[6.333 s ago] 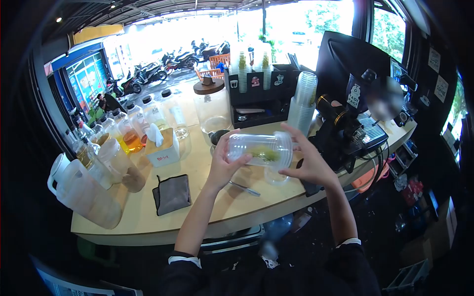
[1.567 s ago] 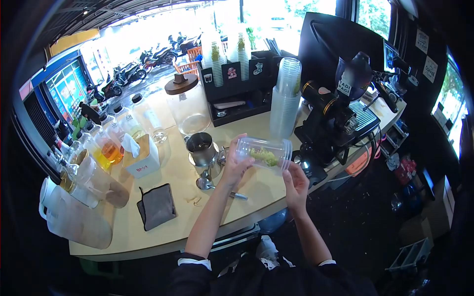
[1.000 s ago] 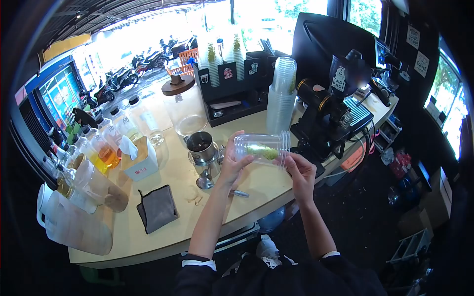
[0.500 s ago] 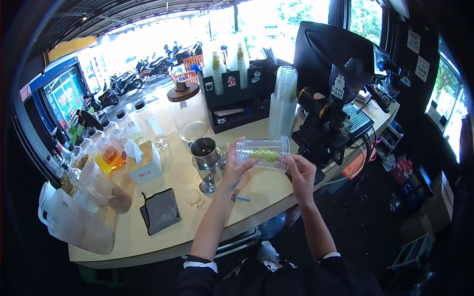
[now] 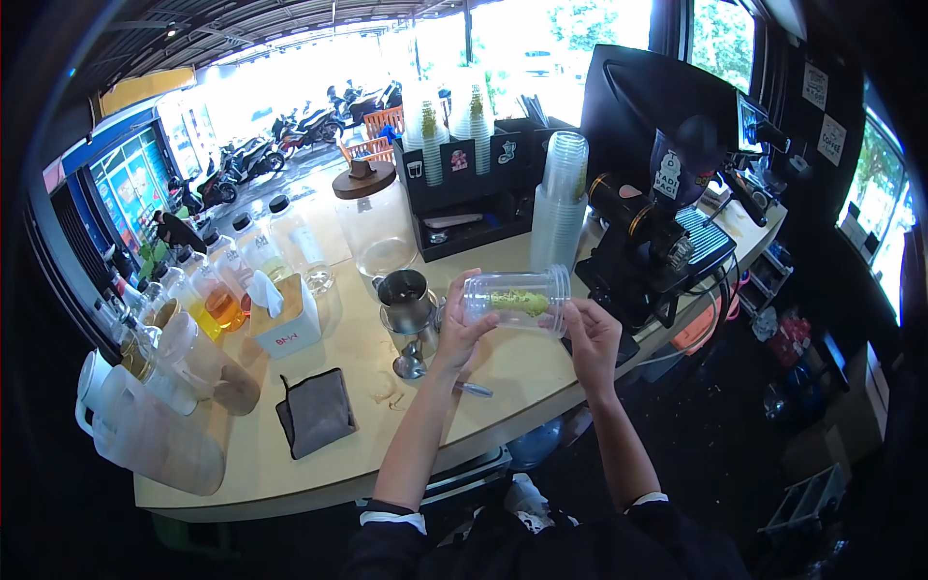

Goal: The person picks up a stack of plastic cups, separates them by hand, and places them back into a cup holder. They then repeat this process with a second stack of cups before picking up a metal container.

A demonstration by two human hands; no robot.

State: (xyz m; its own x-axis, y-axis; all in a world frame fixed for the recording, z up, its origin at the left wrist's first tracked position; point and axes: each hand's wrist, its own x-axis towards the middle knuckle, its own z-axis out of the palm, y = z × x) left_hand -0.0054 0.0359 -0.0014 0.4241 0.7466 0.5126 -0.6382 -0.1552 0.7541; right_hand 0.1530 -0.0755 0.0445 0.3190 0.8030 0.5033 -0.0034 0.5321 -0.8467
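Observation:
A clear plastic cup [image 5: 519, 302] with a green print lies sideways in the air above the counter, its rim to the right. My left hand [image 5: 461, 327] is closed around its base end, thumb on the near side. With my right hand [image 5: 593, 338] I pinch the cup at its rim; those fingertips are partly hidden. Left of my left hand, a metal drip coffee filter [image 5: 402, 298] with dark contents sits over a glass. In front of it a spoon [image 5: 410, 366] rests on the counter, its handle passing behind my left wrist.
A folded grey cloth [image 5: 317, 414], a tissue box [image 5: 287, 324], pitchers [image 5: 155, 435] and several bottles [image 5: 224, 304] stand at the left. Behind are a lidded jar [image 5: 372, 232], a black organizer [image 5: 474, 217] and stacked cups [image 5: 559, 227]. A black coffee machine [image 5: 628, 261] is at right.
The view has shifted very slightly. Both hands keep their hold on the cup, and its green print has turned a little.

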